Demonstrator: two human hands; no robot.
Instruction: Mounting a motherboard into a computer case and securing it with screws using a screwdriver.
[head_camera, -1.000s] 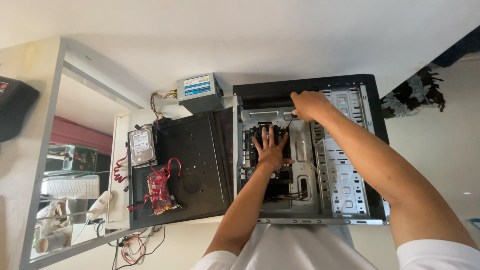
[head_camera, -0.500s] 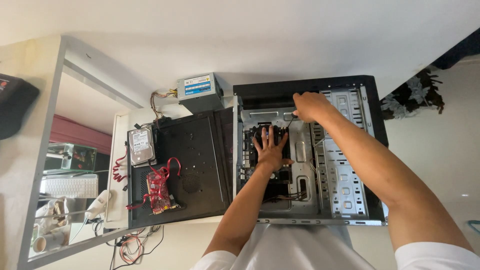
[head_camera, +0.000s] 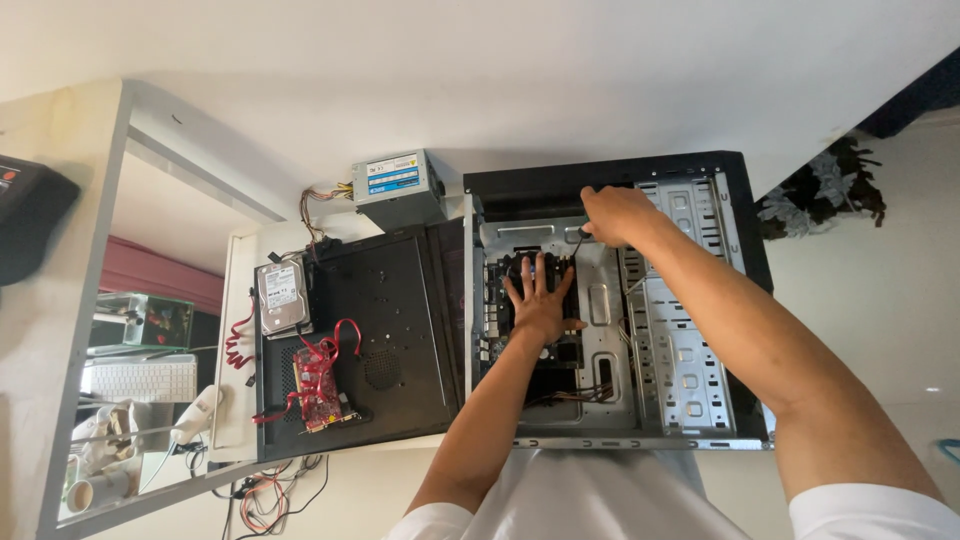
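An open black computer case (head_camera: 745, 300) lies on its side with the motherboard (head_camera: 497, 320) exposed. My left hand (head_camera: 541, 296) rests flat, fingers spread, on the black cooler in the middle of the board. At the far end of the case, my right hand (head_camera: 614, 214) is closed around a thin dark tool (head_camera: 578, 240). Its tip points down at the metal tray beside the board. Cables (head_camera: 585, 392) run along the near part of the case interior.
The removed black side panel (head_camera: 395, 330) lies left of the case. On it rest a red circuit card with red cables (head_camera: 320, 385) and a hard drive (head_camera: 281, 297). A grey power supply (head_camera: 398, 185) sits behind it. A white keyboard (head_camera: 140, 378) is at far left.
My right hand has shifted slightly toward me at the far end of the case. My left hand stays flat on the cooler.
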